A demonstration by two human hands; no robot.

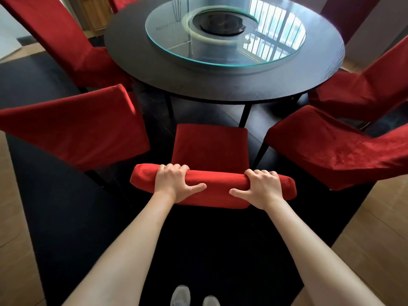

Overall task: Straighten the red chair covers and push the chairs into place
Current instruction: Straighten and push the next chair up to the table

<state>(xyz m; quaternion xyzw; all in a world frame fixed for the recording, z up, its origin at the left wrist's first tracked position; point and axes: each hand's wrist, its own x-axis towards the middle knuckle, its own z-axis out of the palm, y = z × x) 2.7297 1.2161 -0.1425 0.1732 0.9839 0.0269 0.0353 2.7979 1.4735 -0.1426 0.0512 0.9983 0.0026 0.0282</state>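
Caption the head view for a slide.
Both hands, left hand and right hand, grip a red-covered chair's backrest facing the round table.

Both my arms reach forward, my left hand [176, 184] and right hand [262, 187] curled in a grip, thumbs pointing inward.

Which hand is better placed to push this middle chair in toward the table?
Neither clearly: both. The left hand and right hand each grip the top of the chair back, evenly either side of its middle. The seat faces the round table, so pushing with both should keep it straight.
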